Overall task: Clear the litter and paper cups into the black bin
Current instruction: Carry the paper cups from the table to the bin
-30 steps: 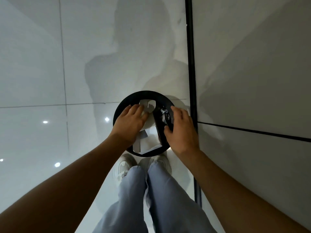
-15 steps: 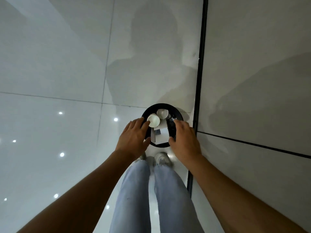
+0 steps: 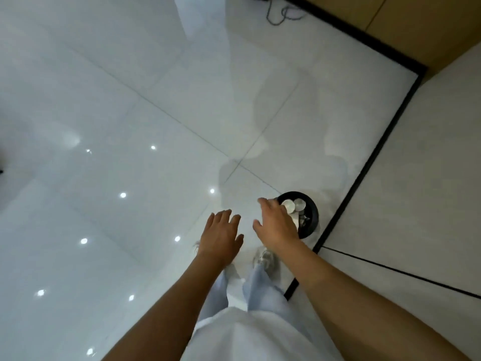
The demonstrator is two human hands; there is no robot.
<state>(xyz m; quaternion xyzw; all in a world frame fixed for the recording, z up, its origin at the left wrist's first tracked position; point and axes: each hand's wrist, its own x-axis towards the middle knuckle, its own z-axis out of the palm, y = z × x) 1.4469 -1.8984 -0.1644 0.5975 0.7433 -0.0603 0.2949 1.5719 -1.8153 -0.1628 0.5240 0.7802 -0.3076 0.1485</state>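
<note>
Black bin (image 3: 311, 216) on the glossy white floor (image 3: 130, 113), low and right of centre, just beside the dark strip (image 3: 364, 173) edging the pale wall panel (image 3: 421, 178). Round, seen from above, rim partly covered by the right hand. Inside: paper cups (image 3: 294, 204), two pale round shapes side by side near the far rim, with pale paper litter (image 3: 296, 217) and some darker scraps beneath, too small to make out.

Right hand (image 3: 277, 225) over the bin's near-left edge, fingers (image 3: 265, 203) straight and loosely spread, grasping nothing. Left hand (image 3: 221, 237) just left of it, above bare floor, palm down, fingers relaxed and released, likewise empty. Hands near each other but apart.

Below the hands: pale blue trouser legs (image 3: 263, 290), light shoes (image 3: 265, 257) on the tile close to the bin, white top (image 3: 247, 334) at the bottom edge. Ceiling lights reflected as bright spots across the floor. Dark cable (image 3: 279, 15) and wooden panelling (image 3: 416, 27) at the far top right.
</note>
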